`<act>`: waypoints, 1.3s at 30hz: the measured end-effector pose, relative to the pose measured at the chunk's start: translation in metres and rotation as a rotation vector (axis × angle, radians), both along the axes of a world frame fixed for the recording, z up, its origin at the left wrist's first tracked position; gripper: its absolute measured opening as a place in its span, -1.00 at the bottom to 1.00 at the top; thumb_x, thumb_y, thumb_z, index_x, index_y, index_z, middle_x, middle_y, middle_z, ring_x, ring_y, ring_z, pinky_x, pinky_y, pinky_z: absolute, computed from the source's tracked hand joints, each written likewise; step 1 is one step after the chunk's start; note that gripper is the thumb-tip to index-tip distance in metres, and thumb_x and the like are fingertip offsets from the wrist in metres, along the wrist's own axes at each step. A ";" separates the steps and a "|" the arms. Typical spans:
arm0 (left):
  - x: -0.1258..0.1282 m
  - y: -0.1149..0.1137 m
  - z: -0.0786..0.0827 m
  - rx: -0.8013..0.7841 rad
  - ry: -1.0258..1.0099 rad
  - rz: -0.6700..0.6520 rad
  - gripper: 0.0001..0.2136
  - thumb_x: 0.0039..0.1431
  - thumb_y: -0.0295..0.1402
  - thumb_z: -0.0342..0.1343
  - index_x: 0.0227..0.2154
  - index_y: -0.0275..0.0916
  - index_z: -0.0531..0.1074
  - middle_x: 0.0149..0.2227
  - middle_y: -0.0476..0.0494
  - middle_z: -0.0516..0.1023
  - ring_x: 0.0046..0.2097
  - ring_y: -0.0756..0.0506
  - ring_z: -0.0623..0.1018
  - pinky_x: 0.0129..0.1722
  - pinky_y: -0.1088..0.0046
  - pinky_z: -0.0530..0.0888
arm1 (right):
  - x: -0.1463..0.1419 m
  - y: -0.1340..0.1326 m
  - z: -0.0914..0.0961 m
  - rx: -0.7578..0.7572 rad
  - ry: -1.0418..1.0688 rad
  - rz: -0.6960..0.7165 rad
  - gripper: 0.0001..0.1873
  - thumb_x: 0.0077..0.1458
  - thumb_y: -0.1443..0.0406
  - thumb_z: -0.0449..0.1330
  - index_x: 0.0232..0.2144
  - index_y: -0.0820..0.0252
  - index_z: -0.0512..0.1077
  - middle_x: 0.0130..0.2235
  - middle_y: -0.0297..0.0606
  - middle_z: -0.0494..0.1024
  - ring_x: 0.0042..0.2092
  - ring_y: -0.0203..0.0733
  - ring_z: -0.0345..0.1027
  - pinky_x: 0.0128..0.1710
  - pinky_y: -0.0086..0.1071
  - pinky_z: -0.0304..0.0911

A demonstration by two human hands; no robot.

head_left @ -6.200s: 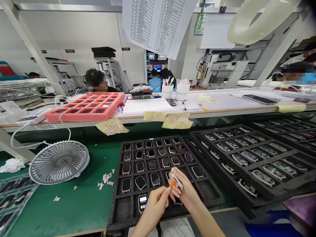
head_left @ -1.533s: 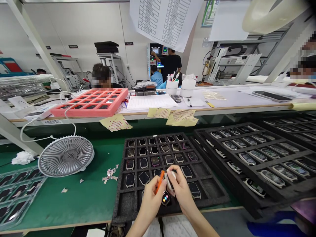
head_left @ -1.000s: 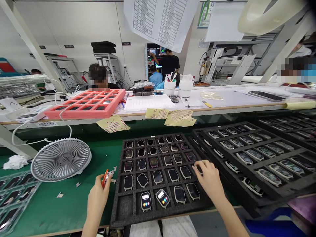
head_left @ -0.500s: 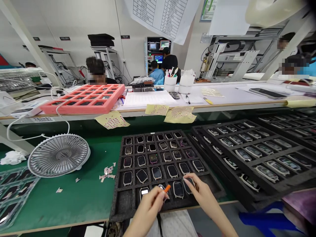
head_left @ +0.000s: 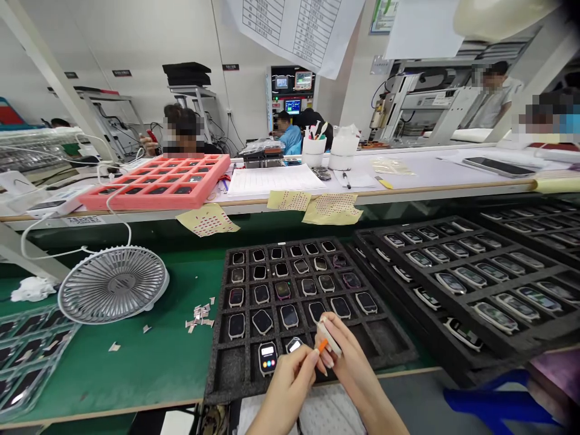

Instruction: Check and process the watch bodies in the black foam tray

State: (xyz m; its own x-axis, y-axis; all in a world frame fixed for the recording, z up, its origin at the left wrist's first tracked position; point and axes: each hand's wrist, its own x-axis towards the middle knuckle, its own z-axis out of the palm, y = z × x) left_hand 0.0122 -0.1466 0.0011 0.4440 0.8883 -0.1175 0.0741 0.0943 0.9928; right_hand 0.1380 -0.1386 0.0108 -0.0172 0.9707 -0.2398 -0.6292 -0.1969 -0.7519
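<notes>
My left hand [head_left: 290, 380] pinches a slim orange tool [head_left: 323, 345]; its exact kind is not clear. Between the fingers of my right hand [head_left: 351, 359] is a smartwatch [head_left: 330, 340], tilted so that its pale case edge shows. The orange tip is at the watch; whether they touch I cannot tell. Both hands are over the front of a black foam tray [head_left: 216, 356] with rows of square-faced watches. A front-row watch [head_left: 267, 358] has a lit screen with coloured icons. Beside it, another lit watch [head_left: 294, 344] is partly covered by my left hand.
More watch-filled foam trays [head_left: 487, 284] are stacked at right. A round grey fan [head_left: 115, 284], small scraps [head_left: 199, 317] and a clear plastic tray [head_left: 27, 362] are at left. Above, a shelf [head_left: 421, 172] carries a pink foam tray [head_left: 199, 192]. People are in the background.
My right hand has lifted a watch from the tray's front row and moved left with it. My left hand has brought the orange tool right, up to that watch.
</notes>
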 end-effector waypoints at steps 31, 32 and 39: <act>-0.039 0.028 0.006 0.176 0.160 0.362 -0.57 0.13 0.06 -0.05 -0.56 -0.24 0.24 -0.61 0.08 0.17 -0.56 0.05 0.22 -0.57 0.57 0.17 | 0.026 -0.003 -0.026 0.097 -0.681 -0.356 -0.65 0.04 -0.03 0.16 -0.25 0.04 0.30 -0.45 -0.38 0.36 -0.53 -0.29 0.18 -0.54 -0.41 0.14; -0.059 0.034 0.005 0.220 0.244 0.450 -0.58 0.14 0.04 -0.06 -0.56 -0.23 0.24 -0.62 0.08 0.18 -0.56 0.04 0.23 -0.55 0.57 0.18 | 0.041 -0.002 -0.030 0.116 -0.869 -0.400 -0.66 0.05 -0.04 0.14 -0.28 0.06 0.32 -0.40 -0.32 0.40 -0.48 -0.24 0.23 -0.49 -0.37 0.16; -0.169 0.069 -0.017 0.195 0.966 0.639 -0.71 0.13 -0.12 -0.09 -0.41 -0.21 0.41 -0.57 -0.13 0.48 -0.47 -0.21 0.52 -0.48 0.44 0.33 | 0.085 -0.003 -0.055 0.363 -1.711 -0.336 -0.64 0.21 0.06 -0.07 -0.43 0.10 0.37 -0.39 -0.16 0.47 -0.33 -0.03 0.32 -0.36 -0.24 0.14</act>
State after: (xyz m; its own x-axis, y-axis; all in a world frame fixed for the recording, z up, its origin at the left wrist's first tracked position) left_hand -0.1573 -0.0779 -0.0161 -0.2876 0.9577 0.0010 0.7987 0.2392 0.5522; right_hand 0.2229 -0.1417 -0.0444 0.1885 0.8828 0.4302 0.8513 0.0715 -0.5198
